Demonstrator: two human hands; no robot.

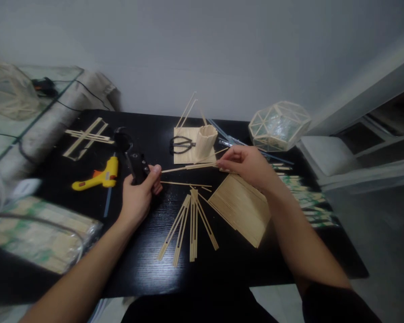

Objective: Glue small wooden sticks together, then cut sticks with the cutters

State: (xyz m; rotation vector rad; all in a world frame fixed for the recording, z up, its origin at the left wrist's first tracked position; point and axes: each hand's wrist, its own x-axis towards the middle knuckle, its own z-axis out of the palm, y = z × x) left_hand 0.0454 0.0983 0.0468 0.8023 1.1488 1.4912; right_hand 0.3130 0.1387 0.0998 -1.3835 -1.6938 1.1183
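Note:
My left hand [138,194] is closed around the black handle of a cutting tool [134,159] that lies on the black table [148,264]. My right hand [247,165] pinches the right end of a long wooden stick [188,167], which stretches left toward my left thumb. Below the hands several wooden sticks [190,224] lie fanned out. A flat panel of joined sticks [240,208] rests under my right wrist.
A yellow glue gun [97,178] lies left of the tool. Black scissors [182,144] and a small stick cup [205,141] sit on a wooden square. A faceted stick dome [279,125] stands at back right. Wrapped chopsticks [306,197] lie right; a plastic bag [37,237] left.

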